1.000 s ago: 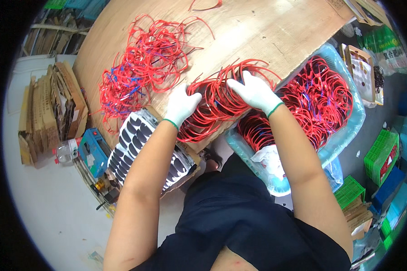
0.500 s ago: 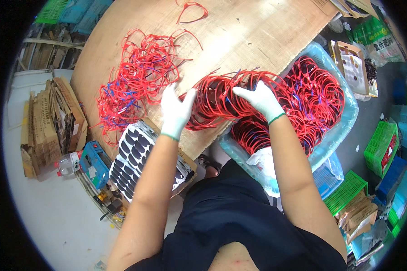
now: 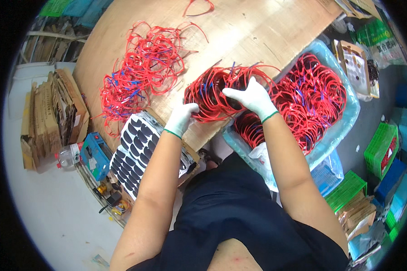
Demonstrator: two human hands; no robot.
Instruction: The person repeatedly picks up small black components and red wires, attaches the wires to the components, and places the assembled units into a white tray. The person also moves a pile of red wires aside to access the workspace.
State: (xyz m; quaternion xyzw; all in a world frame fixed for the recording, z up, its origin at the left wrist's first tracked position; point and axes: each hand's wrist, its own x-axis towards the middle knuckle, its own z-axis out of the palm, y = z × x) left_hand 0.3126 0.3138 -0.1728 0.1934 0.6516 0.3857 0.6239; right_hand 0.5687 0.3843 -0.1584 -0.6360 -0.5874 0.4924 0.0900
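A row of thin red plastic hoops (image 3: 215,95), with dark and blue parts among them, lies pressed together at the table's edge. My left hand (image 3: 182,118), in a white glove with a green cuff, grips the near left end of the row. At the right end my right hand (image 3: 253,98), gloved the same, holds the row with its thumb on top; its other fingers are partly hidden. Beside it on the right, a blue plastic-lined crate (image 3: 350,113) is heaped with similar red hoops (image 3: 309,101).
A tangled pile of red hoops (image 3: 144,63) covers the table's left side. A box with white sheets bearing black ovals (image 3: 138,144) stands by my left forearm. Flattened cardboard (image 3: 54,110), a plastic bottle (image 3: 68,156) and a blue box (image 3: 95,151) are at left; green baskets (image 3: 382,149) at right.
My left hand has moved right and nearer to me, onto the end of the row. The right hand has shifted slightly left. The row is now shorter and more tightly squeezed.
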